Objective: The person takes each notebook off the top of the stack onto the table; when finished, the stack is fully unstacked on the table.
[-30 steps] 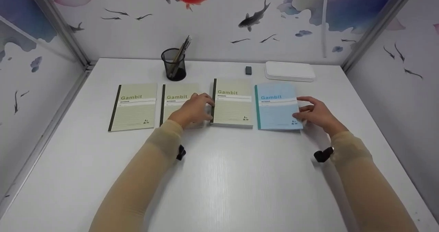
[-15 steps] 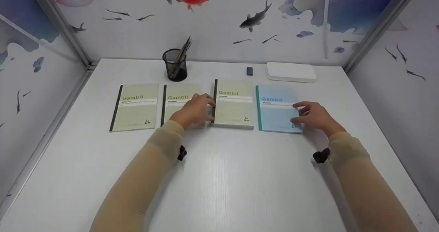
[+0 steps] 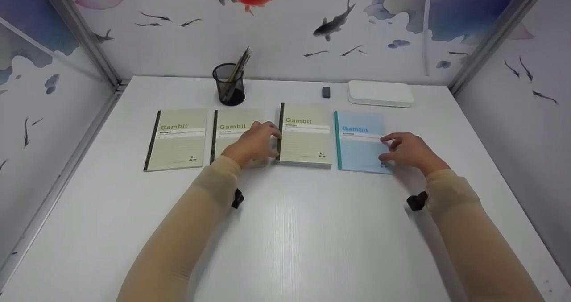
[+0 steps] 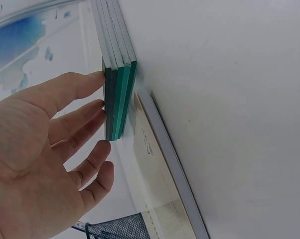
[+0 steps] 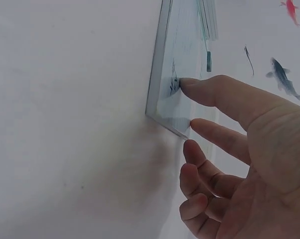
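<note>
My left hand (image 3: pixel 253 143) touches the dark spine of a stack of notebooks (image 3: pixel 305 137) with thumb and fingertips, its fingers loosely bent. In the left wrist view the stack (image 4: pixel 121 99) shows several spines, dark on top and green below. A blue notebook (image 3: pixel 361 146) lies flat on the table to the right of the stack. Over its right edge is my right hand (image 3: pixel 408 150); in the right wrist view the thumb reaches the cover of the blue notebook (image 5: pixel 172 59) and the index fingertip is at its edge, the other fingers loosely curled below.
Two more beige notebooks lie to the left, one (image 3: pixel 178 141) on its own and another (image 3: pixel 223 139) partly under my left hand. Behind stand a mesh pen holder (image 3: pixel 229 85) with pens, a dark eraser (image 3: pixel 326 92) and a white case (image 3: pixel 379 93). Printed walls enclose the white table (image 3: pixel 285 230).
The blue notebook's right side, held up slightly between right thumb and fingers, has come down flat. My right hand has let go and moved slightly left over it. My left hand stays put.
</note>
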### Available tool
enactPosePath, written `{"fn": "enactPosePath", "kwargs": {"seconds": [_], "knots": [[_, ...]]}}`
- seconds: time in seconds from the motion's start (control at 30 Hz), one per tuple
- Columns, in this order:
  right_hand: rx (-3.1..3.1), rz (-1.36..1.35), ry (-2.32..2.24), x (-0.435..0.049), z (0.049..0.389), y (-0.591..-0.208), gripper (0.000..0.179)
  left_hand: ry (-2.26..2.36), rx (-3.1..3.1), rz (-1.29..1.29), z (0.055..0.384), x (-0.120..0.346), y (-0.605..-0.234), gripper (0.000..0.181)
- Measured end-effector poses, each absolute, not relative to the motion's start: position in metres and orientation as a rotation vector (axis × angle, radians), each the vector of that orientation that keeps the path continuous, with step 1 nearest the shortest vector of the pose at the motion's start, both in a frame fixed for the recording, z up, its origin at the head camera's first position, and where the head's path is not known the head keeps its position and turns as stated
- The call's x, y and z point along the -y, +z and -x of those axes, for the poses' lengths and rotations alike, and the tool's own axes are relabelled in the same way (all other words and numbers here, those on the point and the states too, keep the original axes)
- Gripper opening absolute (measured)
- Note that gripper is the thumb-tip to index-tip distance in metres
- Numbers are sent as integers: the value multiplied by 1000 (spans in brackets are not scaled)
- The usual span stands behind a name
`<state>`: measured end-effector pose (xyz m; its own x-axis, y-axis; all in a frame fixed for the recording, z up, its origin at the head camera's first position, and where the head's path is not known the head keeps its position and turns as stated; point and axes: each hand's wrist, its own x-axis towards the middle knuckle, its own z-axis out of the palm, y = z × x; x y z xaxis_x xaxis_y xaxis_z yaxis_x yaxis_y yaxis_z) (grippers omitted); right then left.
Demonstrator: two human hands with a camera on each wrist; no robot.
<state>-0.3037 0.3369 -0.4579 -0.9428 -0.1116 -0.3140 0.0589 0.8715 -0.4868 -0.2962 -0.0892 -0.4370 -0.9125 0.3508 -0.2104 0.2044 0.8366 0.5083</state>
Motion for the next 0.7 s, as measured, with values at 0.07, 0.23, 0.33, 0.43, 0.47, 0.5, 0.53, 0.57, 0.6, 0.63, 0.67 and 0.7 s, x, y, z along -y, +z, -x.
{"fn": "enactPosePath", "kwargs": {"seconds": [0.07, 0.23, 0.33, 0.43, 0.47, 0.5, 0.53, 0.57, 0.6, 0.63, 0.67, 0.7], "knots": [[-2716, 42, -754, -334, 302, -459, 64, 704, -2724, -426, 297, 90, -438, 50], [-2744, 55, -919, -323, 296, -464, 55, 703, -2717, -422, 297, 90, -439, 50], [-2752, 42, -1018, -312, 294, -467, 47, 701, -2712, -407, 297, 90, -438, 50], [-2760, 46, -1107, -299, 293, -470, 42, 690, -2716, -403, 297, 90, -438, 50], [-2761, 52, -1128, -294, 293, -471, 41, 687, -2718, -406, 298, 90, -438, 50], [-2755, 57, -1147, -290, 293, -472, 40, 683, -2720, -406, 298, 89, -438, 49], [-2750, 66, -1162, -285, 293, -472, 40, 678, -2722, -405, 298, 89, -438, 50], [-2735, 68, -1185, -281, 294, -472, 40, 675, -2722, -405, 299, 89, -438, 50], [-2718, 63, -1204, -276, 294, -472, 39, 675, -2722, -400, 299, 88, -438, 50], [-2699, 60, -1225, -272, 294, -472, 39, 678, -2720, -393, 299, 88, -439, 50], [-2680, 55, -1244, -267, 295, -472, 40, 682, -2718, -388, 299, 88, -439, 50], [-2661, 51, -1264, -262, 295, -472, 40, 684, -2717, -384, 300, 87, -439, 51]]}}
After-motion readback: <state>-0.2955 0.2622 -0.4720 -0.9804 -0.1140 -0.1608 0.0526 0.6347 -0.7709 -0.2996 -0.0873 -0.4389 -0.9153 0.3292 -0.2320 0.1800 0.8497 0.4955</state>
